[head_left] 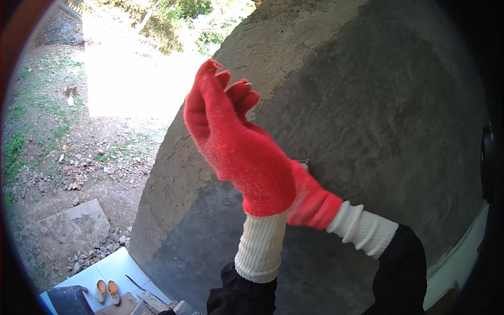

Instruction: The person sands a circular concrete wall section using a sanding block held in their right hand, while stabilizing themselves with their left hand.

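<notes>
Both my hands wear red knit gloves with long white cuffs over black sleeves, and they are raised in front of a grey plastered wall (378, 105). My left hand (236, 147) is in front, its back toward me and its fingers stretched upward and slightly apart. My right hand (312, 202) comes in from the lower right and lies behind the left, seemingly palm against palm. Most of it is hidden, so I cannot tell how its fingers lie. A tiny grey tip (304, 161) shows at the edge between the gloves; what it is cannot be told.
The wall's upper left part is lighter and rougher. Far below on the left is bare ground with scattered stones (79, 173) and a concrete slab (73, 223). A white tiled patch (113, 265) holds a pair of orange sandals (107, 291), a dark box (68, 300) and bricks (157, 303).
</notes>
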`<action>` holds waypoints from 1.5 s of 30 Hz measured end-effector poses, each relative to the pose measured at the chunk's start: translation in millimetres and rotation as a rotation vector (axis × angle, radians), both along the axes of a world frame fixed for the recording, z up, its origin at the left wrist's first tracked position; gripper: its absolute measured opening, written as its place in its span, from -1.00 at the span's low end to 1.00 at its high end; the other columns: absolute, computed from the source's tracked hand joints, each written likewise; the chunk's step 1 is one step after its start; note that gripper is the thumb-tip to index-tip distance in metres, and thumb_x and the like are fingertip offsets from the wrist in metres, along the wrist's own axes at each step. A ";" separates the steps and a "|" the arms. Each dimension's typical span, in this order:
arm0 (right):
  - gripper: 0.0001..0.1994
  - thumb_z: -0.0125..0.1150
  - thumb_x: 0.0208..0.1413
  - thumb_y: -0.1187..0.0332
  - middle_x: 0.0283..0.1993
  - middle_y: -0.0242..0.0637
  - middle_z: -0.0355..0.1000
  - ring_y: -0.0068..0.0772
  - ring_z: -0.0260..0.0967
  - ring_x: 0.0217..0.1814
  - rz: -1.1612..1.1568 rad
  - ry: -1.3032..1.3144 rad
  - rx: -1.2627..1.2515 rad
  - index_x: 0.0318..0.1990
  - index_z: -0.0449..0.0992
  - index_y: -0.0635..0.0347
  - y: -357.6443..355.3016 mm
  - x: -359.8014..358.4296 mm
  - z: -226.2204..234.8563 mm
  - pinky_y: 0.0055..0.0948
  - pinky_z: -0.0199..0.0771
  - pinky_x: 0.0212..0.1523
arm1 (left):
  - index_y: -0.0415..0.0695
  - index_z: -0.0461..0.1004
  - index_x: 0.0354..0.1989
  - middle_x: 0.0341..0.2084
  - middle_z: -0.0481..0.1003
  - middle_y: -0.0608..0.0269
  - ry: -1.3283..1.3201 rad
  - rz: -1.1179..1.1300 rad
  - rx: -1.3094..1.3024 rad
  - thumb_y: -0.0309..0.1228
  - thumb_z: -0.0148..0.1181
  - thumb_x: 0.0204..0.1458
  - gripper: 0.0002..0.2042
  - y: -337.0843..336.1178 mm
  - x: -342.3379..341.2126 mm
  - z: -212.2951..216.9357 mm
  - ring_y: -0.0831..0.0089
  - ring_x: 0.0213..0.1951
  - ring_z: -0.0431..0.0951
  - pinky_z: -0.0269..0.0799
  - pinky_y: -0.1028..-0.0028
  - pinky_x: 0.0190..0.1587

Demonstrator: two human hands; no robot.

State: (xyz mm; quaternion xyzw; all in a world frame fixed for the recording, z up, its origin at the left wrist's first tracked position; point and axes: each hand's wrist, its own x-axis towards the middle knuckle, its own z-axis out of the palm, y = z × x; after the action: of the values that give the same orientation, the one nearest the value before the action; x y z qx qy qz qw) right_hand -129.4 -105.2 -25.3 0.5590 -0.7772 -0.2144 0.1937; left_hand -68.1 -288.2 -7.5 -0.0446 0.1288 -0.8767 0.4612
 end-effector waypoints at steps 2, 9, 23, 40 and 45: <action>-0.61 0.41 -0.17 0.22 -0.17 -0.08 0.38 0.04 0.42 -0.20 -0.334 0.024 -0.191 -0.14 0.50 0.08 -56.5 30.7 47.7 -0.10 0.46 -0.22 | -0.21 0.42 0.11 -0.10 0.49 0.18 0.005 0.038 -0.019 -0.30 0.08 0.26 -0.67 -5.3 0.8 -4.8 0.45 -0.19 0.52 0.45 0.50 -0.11; -0.38 0.31 -0.03 -0.16 0.15 0.02 0.39 0.11 0.46 0.04 -0.477 1.148 -0.706 0.17 0.41 -0.13 -52.4 55.2 282.4 -0.07 0.52 -0.03 | -0.18 0.42 0.13 -0.07 0.47 0.22 -0.077 0.133 -0.002 -0.28 0.06 0.28 -0.66 -21.2 -3.2 -17.6 0.46 -0.14 0.50 0.45 0.48 -0.07; -0.56 0.43 -0.12 0.25 -0.07 -0.05 0.38 0.04 0.41 -0.05 -0.510 -0.180 -0.425 -0.06 0.51 0.19 -13.2 83.3 24.3 -0.10 0.46 -0.09 | -0.22 0.42 0.11 -0.11 0.48 0.16 0.053 0.026 -0.232 -0.28 0.07 0.27 -0.66 29.2 8.6 7.6 0.44 -0.20 0.53 0.43 0.49 -0.11; -0.43 0.50 -0.26 0.16 0.06 -0.07 0.33 0.02 0.41 -0.06 -0.249 0.301 0.102 -0.01 0.48 0.06 37.6 129.2 -17.0 -0.12 0.48 -0.08 | -0.22 0.42 0.12 -0.08 0.48 0.15 0.066 0.048 -0.252 -0.27 0.02 0.29 -0.66 46.5 19.8 1.4 0.42 -0.16 0.52 0.44 0.47 -0.08; -0.28 0.51 -0.20 0.19 0.20 0.03 0.30 0.13 0.42 0.04 -0.486 0.966 -0.287 0.22 0.40 0.01 70.7 162.1 115.8 -0.12 0.48 0.03 | -0.24 0.41 0.13 -0.08 0.47 0.15 0.062 0.030 -0.288 -0.27 0.02 0.29 -0.65 64.3 21.1 6.4 0.41 -0.15 0.52 0.43 0.48 -0.07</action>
State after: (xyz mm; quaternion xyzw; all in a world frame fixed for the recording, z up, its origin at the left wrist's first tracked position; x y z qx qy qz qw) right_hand 32.6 -34.5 90.5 0.1702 -0.7279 -0.3768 0.5470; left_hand -47.0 -223.9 -1.2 -0.1393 0.0150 -0.8773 0.4589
